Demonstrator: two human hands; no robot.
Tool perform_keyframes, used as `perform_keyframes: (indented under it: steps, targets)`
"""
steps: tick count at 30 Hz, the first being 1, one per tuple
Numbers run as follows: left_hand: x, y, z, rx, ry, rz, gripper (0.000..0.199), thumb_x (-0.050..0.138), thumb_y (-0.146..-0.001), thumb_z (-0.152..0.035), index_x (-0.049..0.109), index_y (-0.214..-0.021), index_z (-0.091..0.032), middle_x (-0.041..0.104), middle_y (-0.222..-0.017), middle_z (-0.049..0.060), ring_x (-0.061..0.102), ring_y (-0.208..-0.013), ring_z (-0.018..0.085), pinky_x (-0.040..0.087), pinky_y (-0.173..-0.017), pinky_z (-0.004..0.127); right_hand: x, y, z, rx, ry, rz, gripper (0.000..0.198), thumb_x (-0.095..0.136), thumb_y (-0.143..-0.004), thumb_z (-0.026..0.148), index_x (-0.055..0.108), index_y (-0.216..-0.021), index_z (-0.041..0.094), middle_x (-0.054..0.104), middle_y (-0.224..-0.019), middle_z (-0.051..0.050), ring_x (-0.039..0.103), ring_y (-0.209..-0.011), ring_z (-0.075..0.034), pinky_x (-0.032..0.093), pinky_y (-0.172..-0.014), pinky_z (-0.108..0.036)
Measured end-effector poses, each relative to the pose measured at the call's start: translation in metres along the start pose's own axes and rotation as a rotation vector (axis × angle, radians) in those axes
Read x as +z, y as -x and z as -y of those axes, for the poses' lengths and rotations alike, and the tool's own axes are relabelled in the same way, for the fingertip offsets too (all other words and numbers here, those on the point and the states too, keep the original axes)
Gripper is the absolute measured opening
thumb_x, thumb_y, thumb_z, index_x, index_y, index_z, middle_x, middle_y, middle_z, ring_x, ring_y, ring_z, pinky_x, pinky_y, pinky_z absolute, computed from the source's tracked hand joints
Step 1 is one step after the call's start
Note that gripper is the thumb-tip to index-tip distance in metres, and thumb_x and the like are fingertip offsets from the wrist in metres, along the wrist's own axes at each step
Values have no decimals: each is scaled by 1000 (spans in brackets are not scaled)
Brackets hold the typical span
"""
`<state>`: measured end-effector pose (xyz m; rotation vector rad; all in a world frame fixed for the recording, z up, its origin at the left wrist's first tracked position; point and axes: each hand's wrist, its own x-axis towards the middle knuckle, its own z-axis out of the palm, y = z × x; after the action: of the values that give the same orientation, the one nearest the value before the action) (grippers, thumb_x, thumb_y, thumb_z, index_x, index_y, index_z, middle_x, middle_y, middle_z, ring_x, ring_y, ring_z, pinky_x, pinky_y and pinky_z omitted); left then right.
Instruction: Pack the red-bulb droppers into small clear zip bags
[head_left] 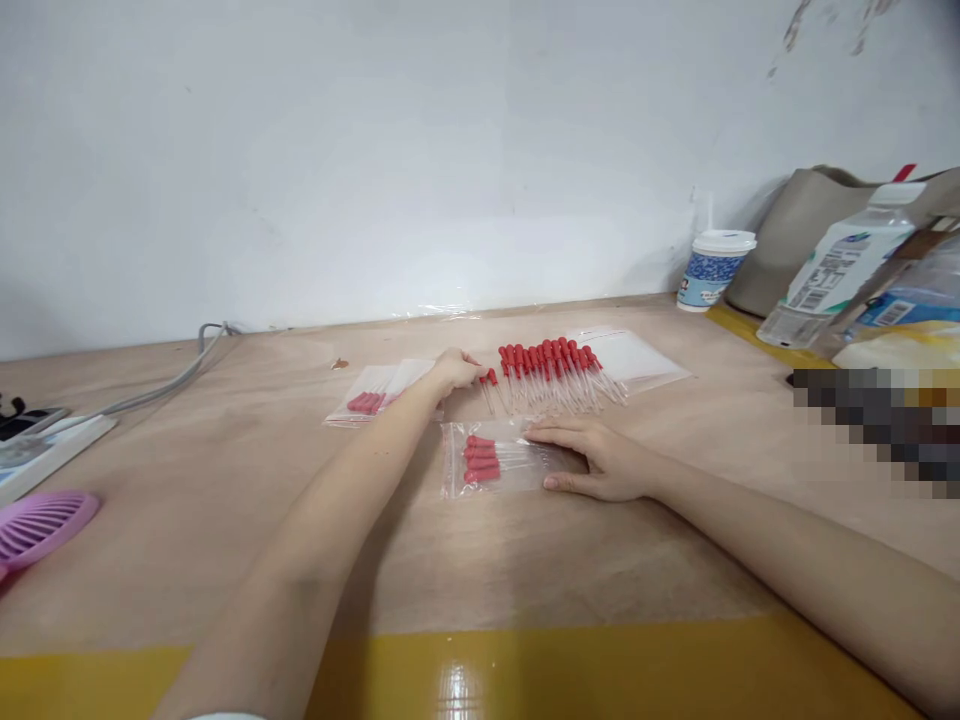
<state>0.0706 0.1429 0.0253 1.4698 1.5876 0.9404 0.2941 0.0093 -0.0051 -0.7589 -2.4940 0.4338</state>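
Note:
My left hand (455,371) reaches forward, its fingers closed at the red bulbs of a couple of glass-like droppers (489,378) lying apart from the main pile. Part of what the fingertips touch is hidden. A clear zip bag (454,462) holding several red-bulbed droppers (481,462) lies flat in front of me. Over its right end rests my right hand (606,457), fingers stretched out and thumb apart. Behind it, a row of several red-bulbed droppers (551,362) points its clear tips toward me. Other filled zip bags (367,395) lie left, partly behind my left forearm.
A stack of clear bags (634,357) lies right of the dropper pile. Farther right stand a blue paper cup (712,270), a tilted plastic bottle (840,265) and a grey bag (780,230). At left are a cable (169,378) and a pink fan (46,528).

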Motion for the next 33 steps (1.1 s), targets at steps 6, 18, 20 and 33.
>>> perform_keyframes:
  steps: [6, 18, 20, 33]
  targets:
    - [-41, 36, 1, 150, 307, -244, 17, 66, -70, -15, 54, -82, -15, 55, -68, -3, 57, -60, 6, 51, -67, 24, -1, 1, 0, 16, -2, 1, 56, 57, -80, 47, 49, -129, 19, 53, -128, -13, 50, -118, -27, 40, -99, -45]
    - [-97, 124, 65, 143, 618, -340, 32, 77, -59, -24, 58, -82, -13, 62, -83, 2, 61, -70, 9, 54, -71, 23, -3, 1, 2, 32, -6, -3, 56, 58, -80, 47, 49, -129, 21, 53, -129, -11, 50, -118, -26, 41, -99, -44]
    - [-91, 122, 64, 137, 621, -329, 33, 78, -59, -24, 58, -82, -13, 61, -80, 1, 61, -69, 9, 54, -72, 24, -3, 1, 3, 32, -1, -3, 56, 58, -80, 47, 49, -129, 20, 54, -128, -11, 50, -118, -26, 41, -99, -44]
    - [-68, 124, 64, 136, 596, -200, 42, 82, -51, -28, 56, -80, -13, 58, -78, -1, 60, -73, 9, 52, -82, 29, -4, 0, 3, 41, 19, 27, 58, 58, -80, 47, 49, -129, 17, 53, -129, -12, 49, -119, -25, 40, -100, -43]
